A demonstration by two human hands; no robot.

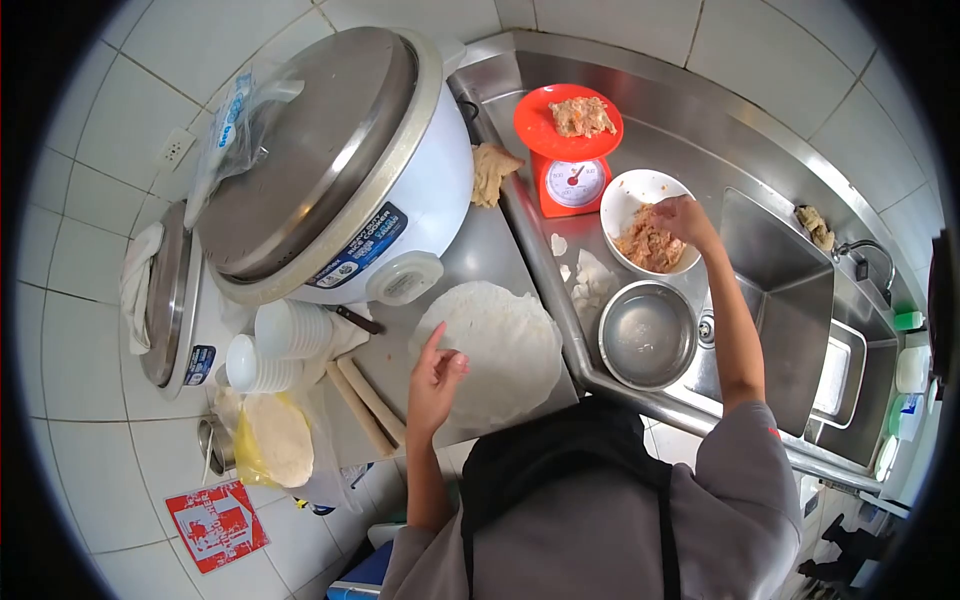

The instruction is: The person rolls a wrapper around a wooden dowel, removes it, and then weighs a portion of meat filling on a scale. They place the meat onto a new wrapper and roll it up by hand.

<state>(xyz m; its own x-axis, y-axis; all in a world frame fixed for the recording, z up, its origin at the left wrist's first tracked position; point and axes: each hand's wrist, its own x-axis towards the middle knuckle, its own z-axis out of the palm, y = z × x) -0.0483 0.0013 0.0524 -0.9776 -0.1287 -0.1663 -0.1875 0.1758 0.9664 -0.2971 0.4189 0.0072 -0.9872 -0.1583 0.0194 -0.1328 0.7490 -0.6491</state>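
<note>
My right hand [684, 218] reaches into a white bowl [628, 192] and touches the orange-brown minced mixture [650, 245]; its fingertips are hidden in or against the mixture. My left hand [438, 378] hovers over the left edge of a round, flat pale sheet [505, 350] on the steel counter, index finger stretched out, nothing held. A red kitchen scale [572, 184] stands behind the bowl, with a lump of mixture [582, 117] on its red pan. In front of the bowl sits a round metal bowl [648, 335] that looks to hold water.
A big rice cooker [420, 160] fills the left back. Two rolling pins [365, 408], a knife [358, 319], stacked white cups [262, 364] and bagged dough rounds [277, 440] lie left. A raised steel edge [540, 260] divides counter from sink [775, 285].
</note>
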